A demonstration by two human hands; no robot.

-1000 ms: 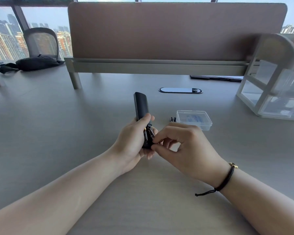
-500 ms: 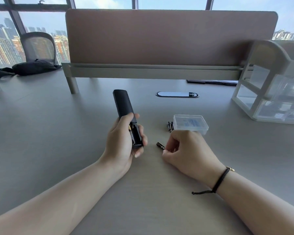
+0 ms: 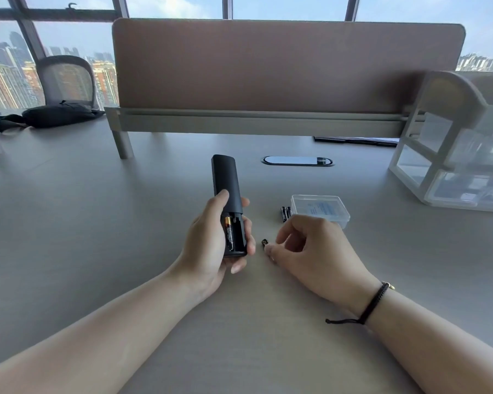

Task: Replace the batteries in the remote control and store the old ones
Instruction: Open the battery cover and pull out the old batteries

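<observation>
My left hand (image 3: 211, 245) holds the black remote control (image 3: 225, 180) upright over the desk, with its back towards me. The battery bay (image 3: 234, 233) is uncovered: one black-and-gold battery (image 3: 229, 233) sits in the left slot and the right slot is empty. To the right, my right hand (image 3: 310, 251) rests low on the desk, thumb and forefinger pinched on a small dark battery (image 3: 265, 242) that touches the tabletop; only its far end shows. Two more black batteries (image 3: 285, 213) lie side by side against a clear plastic box (image 3: 320, 210).
A white and clear drawer unit (image 3: 453, 166) stands at the right. Behind the remote are an oval cable port (image 3: 296, 160) and a brown divider panel (image 3: 282, 66). A black bag (image 3: 54, 115) lies far left by a mesh chair (image 3: 66, 81).
My right hand pulled a battery out of the remote's bay and carried it right and down to the desk. The left hand shifted the remote left, then back.
</observation>
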